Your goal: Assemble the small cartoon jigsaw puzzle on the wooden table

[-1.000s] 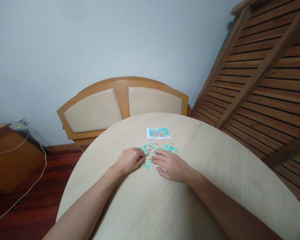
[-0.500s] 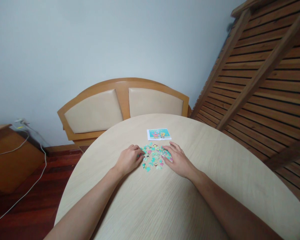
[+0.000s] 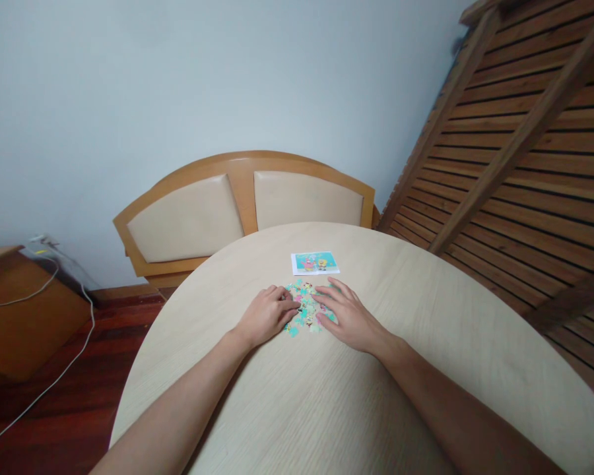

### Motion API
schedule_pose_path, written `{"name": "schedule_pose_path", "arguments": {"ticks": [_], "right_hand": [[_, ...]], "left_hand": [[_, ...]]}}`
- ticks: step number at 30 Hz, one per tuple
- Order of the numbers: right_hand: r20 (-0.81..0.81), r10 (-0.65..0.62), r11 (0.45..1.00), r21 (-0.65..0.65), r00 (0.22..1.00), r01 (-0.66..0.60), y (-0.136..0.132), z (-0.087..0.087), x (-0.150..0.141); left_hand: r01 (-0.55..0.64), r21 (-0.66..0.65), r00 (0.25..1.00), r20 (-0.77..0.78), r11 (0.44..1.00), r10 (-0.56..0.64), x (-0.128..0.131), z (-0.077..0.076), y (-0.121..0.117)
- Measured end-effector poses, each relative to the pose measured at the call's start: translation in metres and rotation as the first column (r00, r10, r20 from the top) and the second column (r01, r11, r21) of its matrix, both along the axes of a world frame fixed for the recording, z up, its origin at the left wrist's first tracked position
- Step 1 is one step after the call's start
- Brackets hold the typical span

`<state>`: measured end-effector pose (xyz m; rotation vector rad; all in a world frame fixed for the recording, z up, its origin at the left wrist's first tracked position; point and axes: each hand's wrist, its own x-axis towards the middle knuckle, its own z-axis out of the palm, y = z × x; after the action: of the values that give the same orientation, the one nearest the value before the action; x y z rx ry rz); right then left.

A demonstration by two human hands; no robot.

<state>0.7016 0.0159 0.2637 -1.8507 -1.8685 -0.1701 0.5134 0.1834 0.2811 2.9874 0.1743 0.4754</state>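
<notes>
A small heap of teal, pink and yellow jigsaw pieces (image 3: 307, 309) lies on the round pale wooden table (image 3: 426, 369). My left hand (image 3: 266, 316) rests palm down against the heap's left side, fingers loosely curled over the pieces. My right hand (image 3: 347, 315) lies flat on the heap's right side, fingers stretched and spread. The two hands close the pieces in between them. Just beyond the heap sits a small picture card (image 3: 314, 262) with a teal cartoon print.
A wooden headboard with two beige padded panels (image 3: 242, 208) leans against the grey wall behind the table. A slatted wooden bed frame (image 3: 519, 152) stands tilted at the right. A low wooden cabinet (image 3: 20, 310) with white cables sits at the left on the dark red floor.
Both hands have drawn inward, pushing the scattered pieces into a tighter heap. My right hand swung out to the heap's right side and then slid back left.
</notes>
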Motion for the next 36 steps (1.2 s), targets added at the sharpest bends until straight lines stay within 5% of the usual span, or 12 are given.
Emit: {"name": "schedule_pose_path", "arguments": {"ticks": [5, 14, 25, 36], "right_hand": [[0.018, 0.149, 0.989, -0.014, 0.989, -0.148, -0.0015, 0.0036, -0.0058], [0.018, 0.159, 0.987, -0.025, 0.987, -0.158, -0.0021, 0.0058, -0.0066], [-0.033, 0.144, 0.989, -0.026, 0.989, -0.145, -0.0007, 0.0036, -0.0046], [-0.071, 0.057, 0.997, -0.047, 0.996, -0.061, -0.0008, -0.0001, -0.0029]], "left_hand": [[0.015, -0.004, 1.000, 0.007, 1.000, -0.015, 0.0028, -0.0013, -0.0041], [-0.161, -0.060, 0.985, 0.049, 0.985, 0.164, 0.0073, -0.0055, -0.0074], [-0.055, 0.177, 0.998, 0.004, 0.983, 0.056, 0.0097, -0.0012, -0.0078], [-0.019, 0.107, 1.000, -0.013, 0.994, 0.020, 0.0063, 0.0028, -0.0071]]}}
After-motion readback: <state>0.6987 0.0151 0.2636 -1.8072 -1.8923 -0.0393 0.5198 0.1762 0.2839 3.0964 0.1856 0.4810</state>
